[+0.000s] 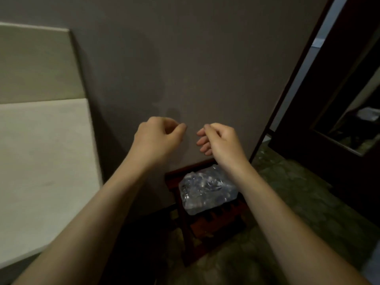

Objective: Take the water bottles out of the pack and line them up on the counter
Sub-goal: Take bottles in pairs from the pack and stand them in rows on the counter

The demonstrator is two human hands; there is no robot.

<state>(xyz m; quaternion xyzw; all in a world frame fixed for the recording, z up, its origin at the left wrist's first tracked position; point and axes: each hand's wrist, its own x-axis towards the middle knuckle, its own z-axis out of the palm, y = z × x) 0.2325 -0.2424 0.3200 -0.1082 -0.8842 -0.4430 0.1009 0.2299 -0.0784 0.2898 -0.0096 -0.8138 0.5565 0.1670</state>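
A shrink-wrapped pack of water bottles (206, 191) lies on a dark red wooden stool (207, 223) against the grey wall, low in the middle of the view. Its plastic film glints, and single bottles are hard to make out. Both my arms are stretched out in front of the wall, well above the pack. My left hand (157, 136) has its fingers curled in with nothing in them. My right hand (218, 139) is held loosely, fingers bent and a little apart, also holding nothing. Neither hand touches the pack.
A pale padded panel (41, 140) fills the left side. Along the right edge of the wall runs a dark door frame (287, 99); beyond it stands dark furniture with a mirror (359, 124). Patterned green carpet (298, 202) covers the floor around the stool.
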